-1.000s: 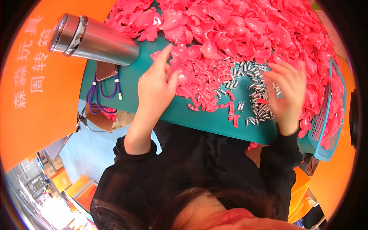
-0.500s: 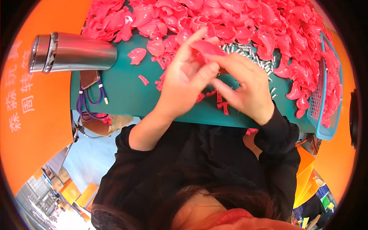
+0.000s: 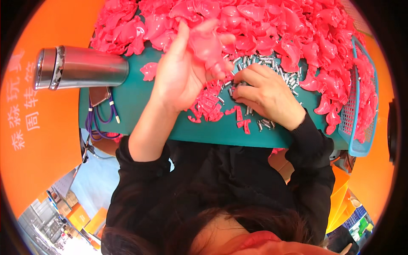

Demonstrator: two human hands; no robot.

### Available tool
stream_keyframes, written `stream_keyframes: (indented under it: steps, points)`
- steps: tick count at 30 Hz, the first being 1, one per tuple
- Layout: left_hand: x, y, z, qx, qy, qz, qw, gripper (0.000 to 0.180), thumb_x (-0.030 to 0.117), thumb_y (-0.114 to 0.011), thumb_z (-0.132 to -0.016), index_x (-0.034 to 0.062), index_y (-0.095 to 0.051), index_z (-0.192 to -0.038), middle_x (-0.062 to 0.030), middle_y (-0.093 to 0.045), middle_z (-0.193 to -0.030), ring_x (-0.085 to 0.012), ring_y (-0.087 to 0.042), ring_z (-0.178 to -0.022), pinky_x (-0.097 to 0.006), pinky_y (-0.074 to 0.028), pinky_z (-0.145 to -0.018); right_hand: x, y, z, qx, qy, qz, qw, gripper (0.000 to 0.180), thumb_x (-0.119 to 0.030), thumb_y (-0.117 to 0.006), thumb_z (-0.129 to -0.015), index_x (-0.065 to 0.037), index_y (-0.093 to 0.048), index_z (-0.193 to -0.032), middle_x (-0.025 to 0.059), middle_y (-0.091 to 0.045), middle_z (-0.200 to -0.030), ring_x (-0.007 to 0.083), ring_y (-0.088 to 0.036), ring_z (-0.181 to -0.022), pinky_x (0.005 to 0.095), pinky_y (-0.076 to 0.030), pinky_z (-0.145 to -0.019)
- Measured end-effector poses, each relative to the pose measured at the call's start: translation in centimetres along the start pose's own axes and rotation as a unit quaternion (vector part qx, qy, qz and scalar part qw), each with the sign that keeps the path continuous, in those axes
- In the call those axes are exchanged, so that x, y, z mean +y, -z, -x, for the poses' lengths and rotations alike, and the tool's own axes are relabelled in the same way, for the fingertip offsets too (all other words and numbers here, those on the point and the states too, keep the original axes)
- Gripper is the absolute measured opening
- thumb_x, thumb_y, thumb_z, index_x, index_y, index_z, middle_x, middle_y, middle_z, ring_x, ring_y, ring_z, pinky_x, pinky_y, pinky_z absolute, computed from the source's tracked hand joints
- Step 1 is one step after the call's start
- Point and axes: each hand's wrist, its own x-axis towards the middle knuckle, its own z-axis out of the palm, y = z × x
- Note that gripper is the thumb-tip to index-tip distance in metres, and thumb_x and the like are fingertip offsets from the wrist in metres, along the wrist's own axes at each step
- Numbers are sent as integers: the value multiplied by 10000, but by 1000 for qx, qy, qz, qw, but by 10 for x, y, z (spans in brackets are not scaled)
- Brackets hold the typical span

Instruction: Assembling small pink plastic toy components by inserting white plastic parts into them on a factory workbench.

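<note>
My left hand (image 3: pixel 178 80) is palm up above the table, its fingers around a glossy pink moulded plastic part (image 3: pixel 208 46); motion blurs the part. To its right my right hand (image 3: pixel 270 95) is palm down among small silver metal pins (image 3: pixel 289 78). Its fingers are curled with the tips low on the pins, and what they pinch is hidden. Between the hands lies a small heap of narrow pink plastic scraps (image 3: pixel 208 106). More loose pins (image 3: pixel 265 124) are by the heel of my right hand.
Pink moulded parts (image 3: pixel 272 25) pile across the far side of the green table (image 3: pixel 182 135). A steel tumbler (image 3: pixel 91 67) lies at the left, by a purple cord (image 3: pixel 112 108). A blue plastic basket (image 3: pixel 361 146) holding pink parts stands at the right edge.
My hands have come apart. The left has moved left with the pink part, while the right has let go of it and lowered to the metal pins.
</note>
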Motion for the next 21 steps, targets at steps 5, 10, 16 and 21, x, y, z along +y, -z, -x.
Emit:
stream_keyframes:
  steps: [5, 10, 16, 21]
  points:
    - [-16, -1, 2, -7, 68, 36, 997, 611, 489, -236, -987, 32, -366, -1370, -220, -503, -1269, -201, -623, -735, -274, -529, -627, 8, 9, -2, 143, -68, -116, 981, 116, -26, -686, -751, -54, -623, -844, 57, -620, -864, 200, -601, -754, 299, -475, -696]
    - [-25, -20, 4, 38, 78, -64, 994, 465, 193, -434, -960, -4, -326, -1367, -232, -548, -1184, -240, -653, -747, -303, -551, -627, -1, 12, -15, 331, -214, -270, 879, 138, 36, -636, -796, -21, -657, -920, 79, -658, -820, 150, -640, -740, 244, -500, -664]
    - [-21, -21, 6, 19, 173, -79, 982, 284, 168, -418, -946, -39, -493, -1124, -202, -656, -878, -216, -650, -577, -259, -508, -454, 4, 9, -16, 306, -142, -90, 937, 151, 7, -705, -706, -70, -705, -836, 48, -665, -758, 194, -618, -726, 285, -487, -673]
    - [-24, -17, 7, -5, 204, -101, 974, 243, 143, -407, -922, -39, -515, -1042, -199, -655, -840, -186, -613, -510, -250, -472, -408, -3, 4, -15, 277, -136, -65, 949, 208, 48, -693, -687, -52, -707, -869, 66, -668, -800, 209, -606, -762, 299, -477, -717]
